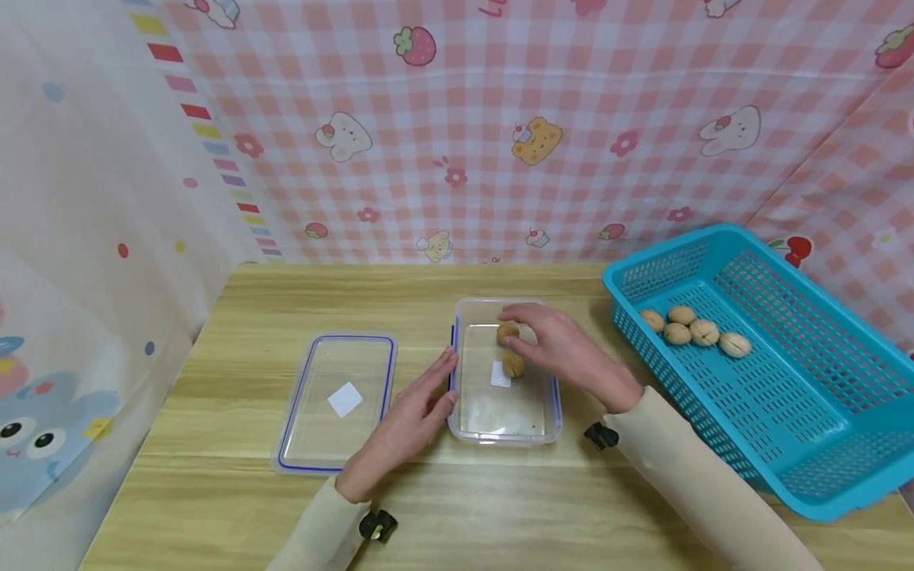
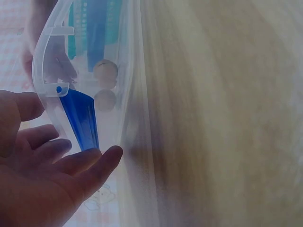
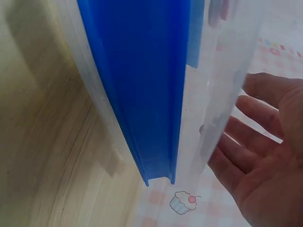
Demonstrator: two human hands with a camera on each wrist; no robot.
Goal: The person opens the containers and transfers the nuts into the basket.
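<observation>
A clear plastic container [image 1: 500,420] with blue side clips sits on the table, a white square label in it. Two walnuts lie inside, a far walnut [image 1: 508,331] and a nearer walnut [image 1: 512,365]. My right hand [image 1: 553,341] is over the container's right part, fingers relaxed and thumb apart from them above the walnuts. From the left wrist view, its fingertips look a little above the walnuts [image 2: 105,100], without a grip on them. With fingers extended, my left hand [image 1: 410,416] rests against the container's left side, beside the blue clip [image 2: 81,118].
Left of the container lies its clear lid [image 1: 336,444] with a blue seal and a white label. A turquoise basket [image 1: 807,456] stands at the right, holding several walnuts [image 1: 704,332] near its left wall. Behind the table hangs a pink checked cloth [image 1: 428,111].
</observation>
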